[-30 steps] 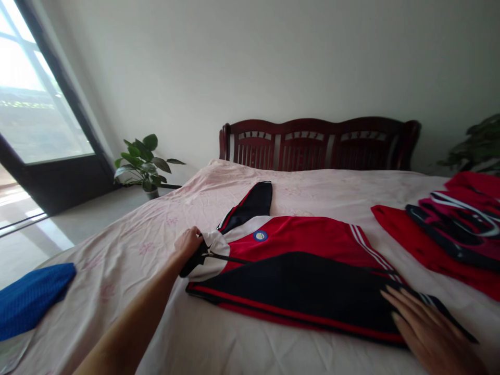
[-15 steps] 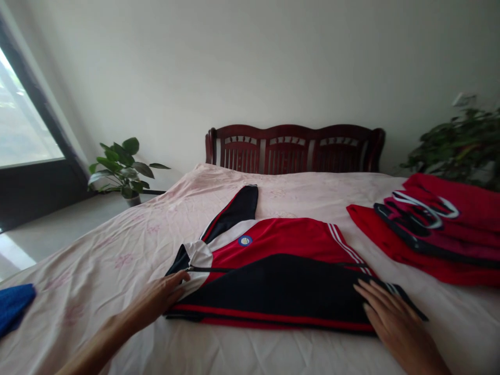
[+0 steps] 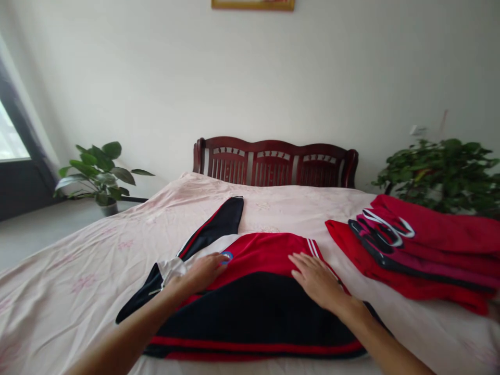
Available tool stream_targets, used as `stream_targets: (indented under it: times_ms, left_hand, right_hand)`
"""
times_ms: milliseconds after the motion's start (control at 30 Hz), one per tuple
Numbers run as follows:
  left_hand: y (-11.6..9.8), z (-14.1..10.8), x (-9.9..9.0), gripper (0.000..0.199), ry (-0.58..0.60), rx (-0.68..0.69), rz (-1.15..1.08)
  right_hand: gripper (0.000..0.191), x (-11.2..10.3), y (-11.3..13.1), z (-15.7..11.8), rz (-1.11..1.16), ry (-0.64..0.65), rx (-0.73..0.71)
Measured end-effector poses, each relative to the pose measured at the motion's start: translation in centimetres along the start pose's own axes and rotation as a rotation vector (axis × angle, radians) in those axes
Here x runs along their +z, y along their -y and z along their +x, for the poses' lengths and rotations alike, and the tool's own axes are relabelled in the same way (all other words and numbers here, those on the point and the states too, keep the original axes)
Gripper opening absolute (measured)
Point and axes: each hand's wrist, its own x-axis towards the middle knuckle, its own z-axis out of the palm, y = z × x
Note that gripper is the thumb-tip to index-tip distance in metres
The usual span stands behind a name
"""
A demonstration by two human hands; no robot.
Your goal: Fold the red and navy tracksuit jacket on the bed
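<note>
My 2 hands lie open and flat on the jacket [image 3: 258,307]: left hand [image 3: 205,271] near its collar, right hand [image 3: 318,281] mid-body; it runs crosswise before me.

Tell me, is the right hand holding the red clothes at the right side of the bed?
No, the right hand lies flat on the jacket, apart from the red clothes.

The red, black and white cloth jacket [image 3: 258,307] looks smooth, slightly glossy; pink floral cotton-like bedsheet [image 3: 97,260] matt, creased; dark wooden headboard [image 3: 273,162] polished.
</note>
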Motion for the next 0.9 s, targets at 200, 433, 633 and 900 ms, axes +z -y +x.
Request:
stream_targets:
  times_ms: [200,433,633,900]
  left_hand:
    - [0.7,3.6,5.7,0.060,0.074,0.115,0.103]
    - [6.3,4.0,5.2,0.056,0.123,0.020,0.228]
    - [7.8,4.4,4.9,0.053,0.031,-0.072,0.297]
    - [7.8,5.6,3.7,0.047,-0.040,-0.179,0.308]
  right_hand:
    - [0.056,6.0,-3.2,-1.0,-0.038,0.151,-0.036]
    - [0.061,7.0,-6.2,-3.4,-0.030,0.137,0.046]
    - [0.062,6.7,-5.8,-3.1,-0.026,0.120,0.037]
    - [0.056,4.9,-6.4,-2.2,0.115,0.205,0.089]
